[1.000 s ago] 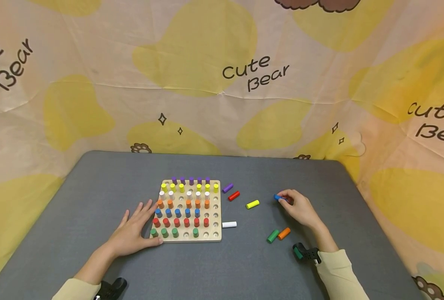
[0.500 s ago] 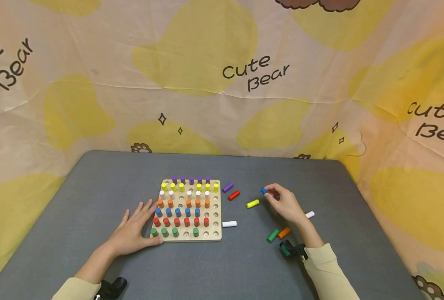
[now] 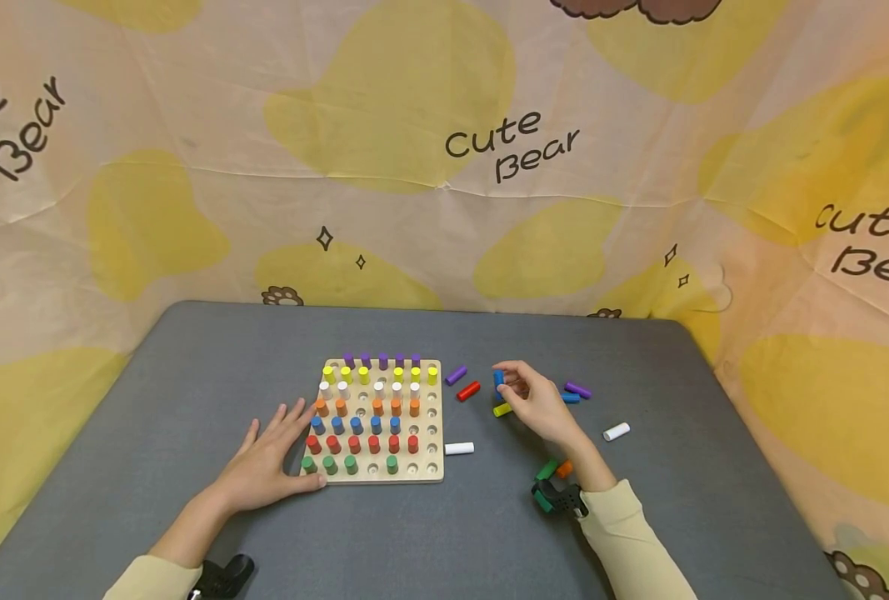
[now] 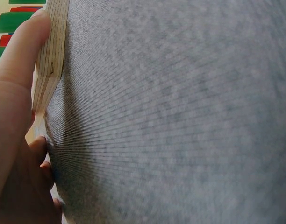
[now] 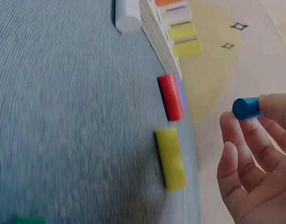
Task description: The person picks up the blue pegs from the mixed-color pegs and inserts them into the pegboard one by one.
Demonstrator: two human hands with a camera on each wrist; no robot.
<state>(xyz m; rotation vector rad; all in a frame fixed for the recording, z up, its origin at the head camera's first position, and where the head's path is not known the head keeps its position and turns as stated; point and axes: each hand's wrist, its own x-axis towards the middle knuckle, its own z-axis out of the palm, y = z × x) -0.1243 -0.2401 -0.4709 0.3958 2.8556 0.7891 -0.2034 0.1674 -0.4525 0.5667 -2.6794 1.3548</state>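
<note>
A wooden pegboard with rows of coloured pegs stands left of centre on the table. My left hand rests at its left side, fingers spread, the thumb touching the board's near edge in the left wrist view. To the right of the board, my right hand pinches a blue peg between thumb and fingers, raised above the table. In the head view that peg is held upright. Partly behind the hand lies a yellow peg.
Loose on the grey table lie a red peg, purple pegs, white pegs, a blue peg, a green peg and an orange peg. A patterned cloth hangs behind the table.
My right hand has moved left toward the board with the blue peg, which has turned from lying flat to upright. Pegs behind that hand have come into view. The left hand stays put.
</note>
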